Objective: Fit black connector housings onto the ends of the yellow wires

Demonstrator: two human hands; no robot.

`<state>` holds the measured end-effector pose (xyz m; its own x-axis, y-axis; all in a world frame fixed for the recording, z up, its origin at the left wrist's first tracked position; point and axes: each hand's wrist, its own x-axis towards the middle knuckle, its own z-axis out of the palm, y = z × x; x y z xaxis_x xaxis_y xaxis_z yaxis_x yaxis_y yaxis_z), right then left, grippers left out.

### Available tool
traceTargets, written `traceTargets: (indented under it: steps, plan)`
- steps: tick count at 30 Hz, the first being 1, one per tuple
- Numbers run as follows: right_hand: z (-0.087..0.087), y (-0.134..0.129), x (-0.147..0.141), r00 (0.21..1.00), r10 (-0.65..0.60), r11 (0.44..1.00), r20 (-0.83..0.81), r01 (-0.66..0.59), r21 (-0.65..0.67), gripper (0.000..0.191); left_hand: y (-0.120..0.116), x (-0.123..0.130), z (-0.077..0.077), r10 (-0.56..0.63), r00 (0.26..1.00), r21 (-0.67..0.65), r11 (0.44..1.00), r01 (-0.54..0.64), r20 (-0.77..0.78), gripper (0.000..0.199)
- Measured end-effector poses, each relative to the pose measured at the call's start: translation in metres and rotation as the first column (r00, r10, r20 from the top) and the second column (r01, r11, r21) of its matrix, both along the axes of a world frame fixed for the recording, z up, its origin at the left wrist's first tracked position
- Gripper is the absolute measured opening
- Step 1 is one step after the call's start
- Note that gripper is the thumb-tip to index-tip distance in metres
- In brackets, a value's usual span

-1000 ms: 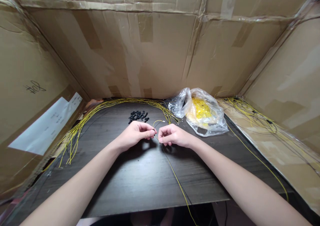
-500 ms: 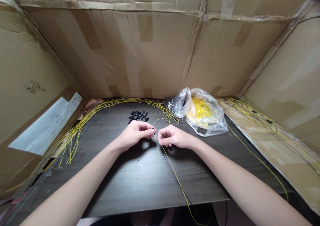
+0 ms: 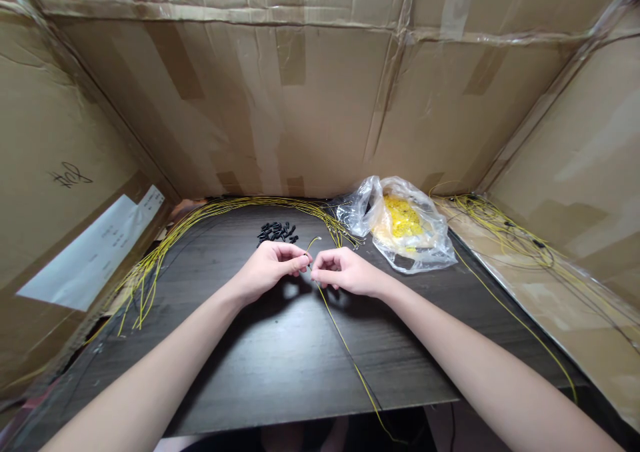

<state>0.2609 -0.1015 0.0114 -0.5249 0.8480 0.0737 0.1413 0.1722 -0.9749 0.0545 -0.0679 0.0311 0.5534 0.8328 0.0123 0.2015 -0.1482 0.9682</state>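
Dark counter (image 3: 240,385) | left hand (image 3: 270,270): grip pinched on yellow wire (image 3: 332,322) | right hand (image 3: 350,272): grip beside wire, cannot tell whether clamped | black pieces (image 3: 275,231) nearby

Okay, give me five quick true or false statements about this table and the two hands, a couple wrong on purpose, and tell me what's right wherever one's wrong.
1. The left hand and right hand are both at the same yellow wire. True.
2. Loose black pieces lie on the dark table. True.
3. The black pieces are inside a bag. False: they lie beyond the left hand.
4. The clear plastic bag shows yellow contents. True.
5. The right hand rests on the plastic bag. False: it is apart from it.
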Motion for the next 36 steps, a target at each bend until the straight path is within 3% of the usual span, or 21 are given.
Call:
traceTargets:
  steps: [5, 16, 26, 33, 36]
  plan:
    - [-0.003, -0.001, -0.003, 1.0, 0.002, 1.0, -0.007, -0.003, -0.029, 0.021, -0.001, 0.001, 0.0, 0.028, 1.0, 0.018, 0.999, -0.028, 0.012, 0.029]
    - [0.002, 0.0, 0.0, 0.982, 0.189, 0.974, -0.005, -0.188, -0.124, 0.017, -0.002, 0.001, 0.003, 0.115, 0.991, 0.008, 0.993, -0.115, 0.062, 0.029]
    - [0.002, 0.0, 0.004, 0.966, 0.251, 0.959, 0.06, -0.24, -0.153, 0.013, 0.001, -0.001, -0.001, 0.139, 0.985, 0.018, 0.99, -0.142, 0.102, 0.026]
    - [0.004, 0.0, 0.006, 0.962, 0.26, 0.959, 0.086, -0.247, -0.138, 0.014, -0.001, -0.001, 0.002, 0.047, 0.988, -0.023, 0.999, -0.044, 0.147, 0.023]
    - [0.007, -0.001, 0.008, 0.975, 0.192, 0.98, 0.111, -0.183, -0.08, 0.018, -0.002, 0.0, 0.001, 0.02, 0.983, -0.059, 0.998, -0.009, 0.183, 0.023]
